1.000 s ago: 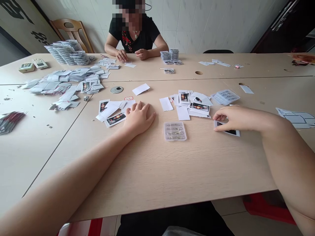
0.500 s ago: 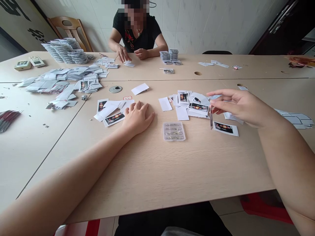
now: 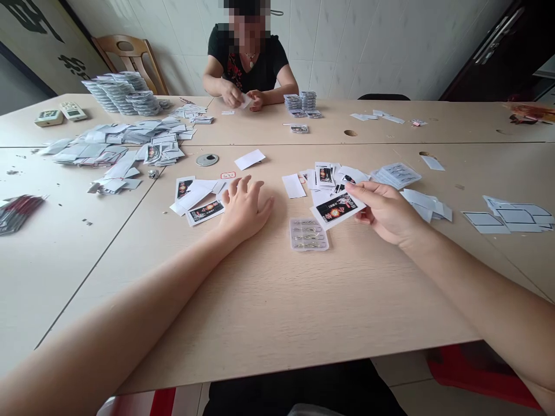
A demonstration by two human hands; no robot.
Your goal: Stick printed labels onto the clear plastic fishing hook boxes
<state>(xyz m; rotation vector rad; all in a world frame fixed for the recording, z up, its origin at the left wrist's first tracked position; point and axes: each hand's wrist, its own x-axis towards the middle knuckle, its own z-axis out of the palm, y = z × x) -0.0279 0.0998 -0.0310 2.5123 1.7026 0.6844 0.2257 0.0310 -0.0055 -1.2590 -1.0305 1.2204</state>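
My right hand [image 3: 384,211] pinches a printed card [image 3: 337,209], white-edged with a dark picture, by its right end. The card hovers over the far right corner of a clear plastic box [image 3: 309,234] with small metal pieces in its compartments. My left hand [image 3: 245,207] rests on the table with fingers spread, at the right side of a few loose cards [image 3: 206,212], some face up and some blank. Behind the held card lies a loose pile of cards [image 3: 324,175], partly covered by it.
Across the table [image 3: 243,312] a person [image 3: 247,63] handles a small white card. Large heaps of cards [image 3: 121,136] and stacked packs [image 3: 121,95] fill the left side. More clear boxes [image 3: 396,174] and label sheets [image 3: 515,215] lie to the right.
My right hand has moved left and picked up the printed card from the table, turning its face toward me. My left hand stays in place. The person opposite has lifted a card.
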